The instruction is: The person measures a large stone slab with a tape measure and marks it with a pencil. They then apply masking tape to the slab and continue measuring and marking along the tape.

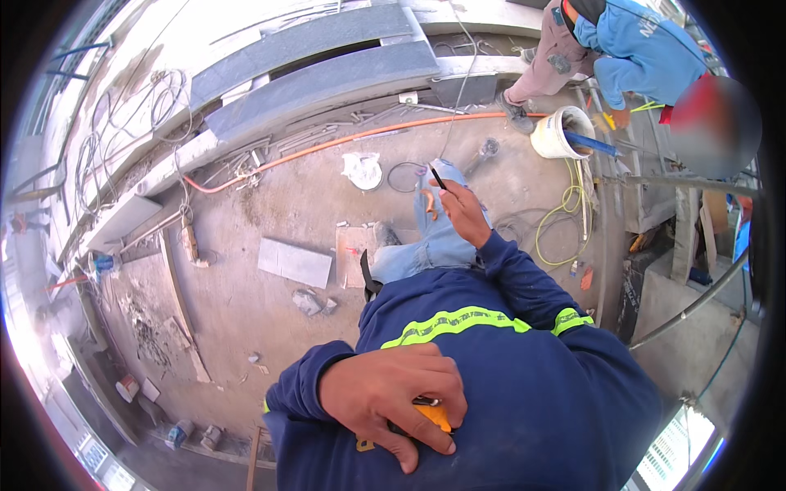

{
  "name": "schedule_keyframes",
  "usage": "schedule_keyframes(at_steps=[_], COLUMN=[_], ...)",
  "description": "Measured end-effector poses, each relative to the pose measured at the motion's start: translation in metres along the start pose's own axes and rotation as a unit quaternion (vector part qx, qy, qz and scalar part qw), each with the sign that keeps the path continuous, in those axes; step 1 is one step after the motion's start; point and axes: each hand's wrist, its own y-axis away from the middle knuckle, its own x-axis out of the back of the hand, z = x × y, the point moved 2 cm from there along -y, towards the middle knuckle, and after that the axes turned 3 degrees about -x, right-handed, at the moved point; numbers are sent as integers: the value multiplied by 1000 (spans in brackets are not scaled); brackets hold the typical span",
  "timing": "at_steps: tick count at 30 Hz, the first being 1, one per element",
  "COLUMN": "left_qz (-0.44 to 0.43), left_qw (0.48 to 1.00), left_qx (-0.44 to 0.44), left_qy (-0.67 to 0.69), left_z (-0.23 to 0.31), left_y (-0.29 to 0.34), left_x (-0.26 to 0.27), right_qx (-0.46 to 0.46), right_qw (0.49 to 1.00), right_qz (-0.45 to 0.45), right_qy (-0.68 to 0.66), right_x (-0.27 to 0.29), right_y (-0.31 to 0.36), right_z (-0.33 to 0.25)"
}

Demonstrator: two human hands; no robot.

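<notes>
Yellow-and-black tool (436,417): located at the near middle of the scene, in front of the chest of the navy sweatshirt (532,401), and partly covered by the left hand (386,393). Left hand: fingers curled and clamped on the yellow-and-black tool, thumb extended along its near side, back of the hand facing up. The covered portion of the tool cannot be determined.

Right hand (465,214): extended toward the far side, above the jeans (422,255). Its fingers are bent and closed on a dark slim stick (438,177), which projects beyond the fingertips toward the far left. A yellow-green reflective band (450,326) crosses the sweatshirt.

Floor, left of the jeans: one gray rectangular slab (295,262) lies flat, with broken stone pieces (308,302) just beside its near edge. Farther left, a wooden strip (182,299) runs from far to near. A crumpled white item (362,170) lies beyond the slab.

Far side: an orange hose (344,141) runs across the floor, short of the long dark slabs (319,82). Far right: a white bucket (550,135) contains a blue bar (596,145); a yellow cable (540,237) lies looped nearby. A co-worker (651,61) in a light-blue top bends beside the bucket.
</notes>
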Motion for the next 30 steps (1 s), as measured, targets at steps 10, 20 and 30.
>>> schedule_keyframes(at_steps=[10, 20, 30], left_qz=[388, 495, 506], left_qw=[860, 831, 727], left_qx=[-262, -249, 108], left_qy=[-202, -39, -452], left_z=[-9, -95, -463], left_y=[-85, -147, 135], left_x=[107, 356, 662], right_qx=[-83, -150, 43], right_qw=[953, 968, 829], right_qz=[68, 145, 352], right_qy=[-283, -142, 432], right_x=[49, 84, 161], right_y=[-54, -402, -734], right_z=[-28, 119, 281])
